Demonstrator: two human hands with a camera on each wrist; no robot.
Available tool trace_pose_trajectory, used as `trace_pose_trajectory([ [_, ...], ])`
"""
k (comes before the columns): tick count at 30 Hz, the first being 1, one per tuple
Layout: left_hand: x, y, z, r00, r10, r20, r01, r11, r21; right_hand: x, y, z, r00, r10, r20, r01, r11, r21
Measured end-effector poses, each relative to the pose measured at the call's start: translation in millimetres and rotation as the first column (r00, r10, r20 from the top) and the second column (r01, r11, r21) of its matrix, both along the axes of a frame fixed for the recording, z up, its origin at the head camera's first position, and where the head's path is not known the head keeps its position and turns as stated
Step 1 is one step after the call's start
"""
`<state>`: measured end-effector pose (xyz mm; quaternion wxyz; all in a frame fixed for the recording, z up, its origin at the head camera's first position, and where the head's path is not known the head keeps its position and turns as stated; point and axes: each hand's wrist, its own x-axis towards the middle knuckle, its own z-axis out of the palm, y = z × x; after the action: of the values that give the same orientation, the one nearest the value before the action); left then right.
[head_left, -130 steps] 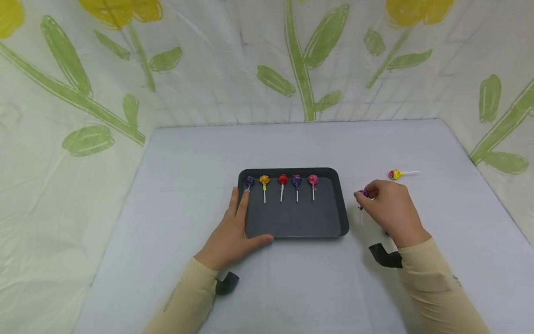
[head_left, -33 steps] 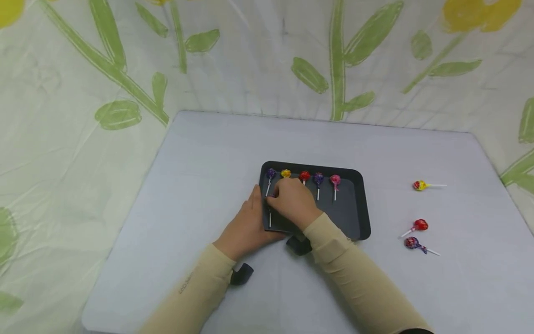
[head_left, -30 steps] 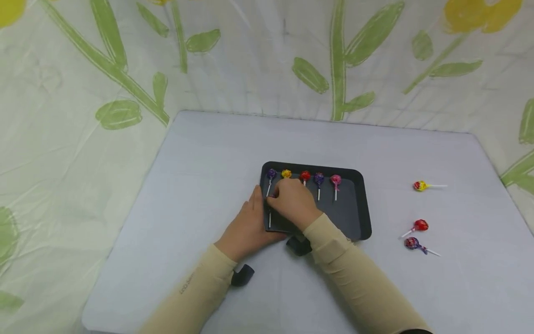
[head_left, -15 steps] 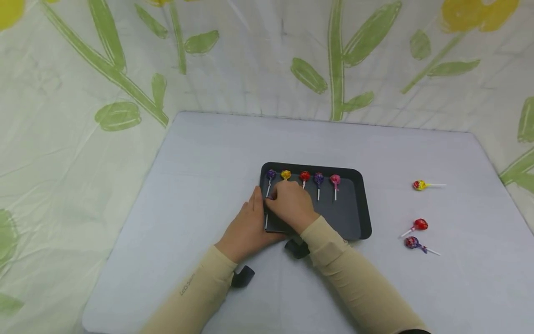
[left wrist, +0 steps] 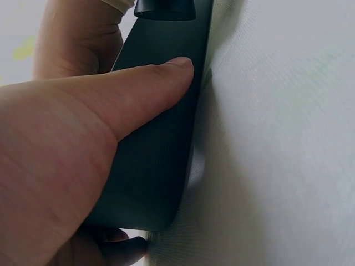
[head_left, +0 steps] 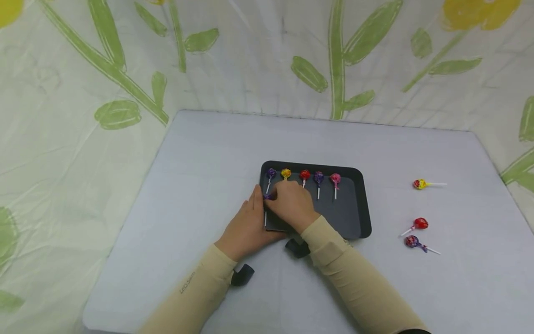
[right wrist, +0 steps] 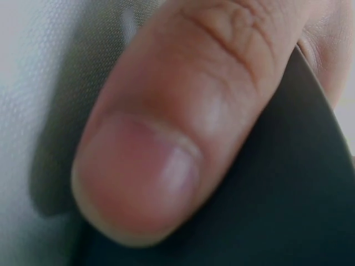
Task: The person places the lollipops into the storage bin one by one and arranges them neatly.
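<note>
With straight fingers, the left hand (head_left: 247,228) should steady the tray (head_left: 364,199); the right hand (head_left: 293,202), pinching a purple lollipop (head_left: 267,196) at the tray's left side, should align it lengthwise.

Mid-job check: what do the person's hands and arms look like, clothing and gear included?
The left hand and right hand are gloveless. The left sleeve and right sleeve are beige, close-fitting and wrist-length; the left one carries small dark lettering, hard to read. A short black piece shows by each wrist.
</note>
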<state>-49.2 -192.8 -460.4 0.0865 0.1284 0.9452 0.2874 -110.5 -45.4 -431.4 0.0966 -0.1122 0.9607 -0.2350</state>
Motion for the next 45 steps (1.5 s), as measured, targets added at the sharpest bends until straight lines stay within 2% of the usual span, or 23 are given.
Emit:
trace_pose_trajectory([
  [13, -1.7, -3, -0.8, 1.0, -0.008, -0.001, 0.008, 1.0, -0.012, 5.9, 8, 7.5, 1.0, -0.016, -0.023, 0.017, 0.999, 0.031],
  [18, -3.3, -4, -0.7, 1.0, -0.023, 0.001, 0.023, 1.0, 0.015, 8.1, 17, 5.2, 0.999, -0.031, -0.018, 0.031, 0.999, 0.007],
  [22, -4.6, -5, -2.1, 1.0, -0.013, 0.018, 0.012, 0.999, 0.032, 10.7, 30, 4.6, 0.998, -0.056, -0.015, 0.056, 0.998, -0.004],
  [33, -7.1, -13, -5.7, 0.999, -0.004, 0.042, 0.003, 1.0, 0.018, 19.6, 61, 13.2, 0.993, -0.106, -0.056, 0.104, 0.994, -0.039],
  [41, -8.9, -17, -7.5, 1.0, -0.01, 0.028, 0.009, 0.998, 0.054, 26.2, 78, 20.6, 0.984, -0.128, -0.127, 0.121, 0.991, -0.061],
  [45, -6.6, -27, -8.1, 0.999, 0.019, 0.038, -0.021, 0.998, 0.054, 25.7, 81, 24.7, 0.986, -0.126, -0.114, 0.114, 0.988, -0.104],
])
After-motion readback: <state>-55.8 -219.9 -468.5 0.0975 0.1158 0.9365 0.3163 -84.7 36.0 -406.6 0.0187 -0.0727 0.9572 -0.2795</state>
